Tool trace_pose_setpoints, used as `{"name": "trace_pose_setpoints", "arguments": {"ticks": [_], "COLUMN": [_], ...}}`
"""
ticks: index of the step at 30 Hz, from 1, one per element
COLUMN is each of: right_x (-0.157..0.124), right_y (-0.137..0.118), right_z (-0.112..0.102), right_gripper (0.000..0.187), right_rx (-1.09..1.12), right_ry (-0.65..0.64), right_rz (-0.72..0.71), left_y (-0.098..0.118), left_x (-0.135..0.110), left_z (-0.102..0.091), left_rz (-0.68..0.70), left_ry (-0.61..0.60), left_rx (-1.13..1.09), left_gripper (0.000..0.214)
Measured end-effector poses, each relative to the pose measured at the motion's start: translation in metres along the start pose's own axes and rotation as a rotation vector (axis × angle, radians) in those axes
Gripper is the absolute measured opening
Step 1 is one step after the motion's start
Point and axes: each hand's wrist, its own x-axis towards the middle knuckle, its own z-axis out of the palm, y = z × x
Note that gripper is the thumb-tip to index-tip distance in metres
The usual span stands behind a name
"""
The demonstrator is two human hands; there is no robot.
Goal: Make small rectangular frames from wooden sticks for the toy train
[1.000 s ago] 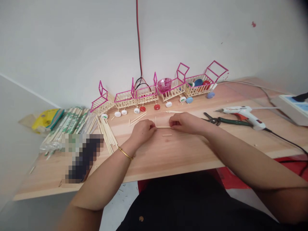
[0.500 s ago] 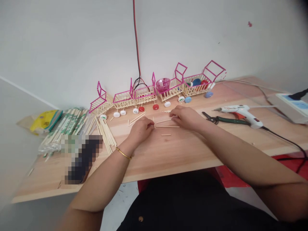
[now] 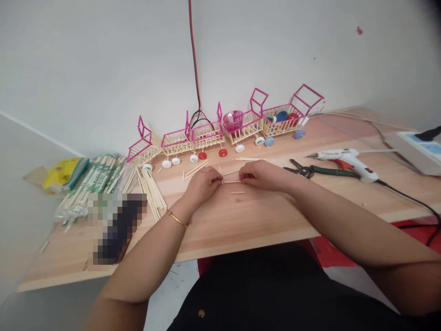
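Observation:
My left hand (image 3: 206, 183) rests on the table with its fingers pinched at a short upright-lying wooden stick (image 3: 219, 171). Opposite it, my right hand (image 3: 260, 175) has its fingertips closed on the right part of a longer wooden stick (image 3: 231, 182), whose left end meets the short one. A second long stick (image 3: 230, 173) lies just above, its right end hidden by my right hand. Below them is a loose short stick (image 3: 237, 193). More sticks (image 3: 196, 170) lie left of my hands, partly laid at an angle.
Behind stand small stick carts (image 3: 177, 143) with pink rims and bottle-cap wheels; one holds a pink cup (image 3: 233, 120). Pliers (image 3: 320, 171), a glue gun (image 3: 347, 161) and a power strip (image 3: 418, 151) are right. Loose sticks (image 3: 151, 193) and packaged sticks (image 3: 93, 179) lie left.
My right hand has moved slightly left and down, from the upper stick's right end onto the lower long stick. Sticks behind it show more. My left hand has barely shifted.

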Motion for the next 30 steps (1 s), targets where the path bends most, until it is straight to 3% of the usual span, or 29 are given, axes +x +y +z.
{"name": "trace_pose_setpoints", "arguments": {"ticks": [30], "right_x": [0.0047], "right_y": [-0.0058], "right_z": [0.0001], "right_gripper": [0.016], "right_rx": [-0.008], "right_ry": [-0.02], "right_rz": [0.014], "left_y": [0.0019], "left_x": [0.0014], "left_z": [-0.0039], "left_rz": [-0.025], "left_ry": [-0.038], "left_rx": [-0.021], "left_gripper": [0.012]}}
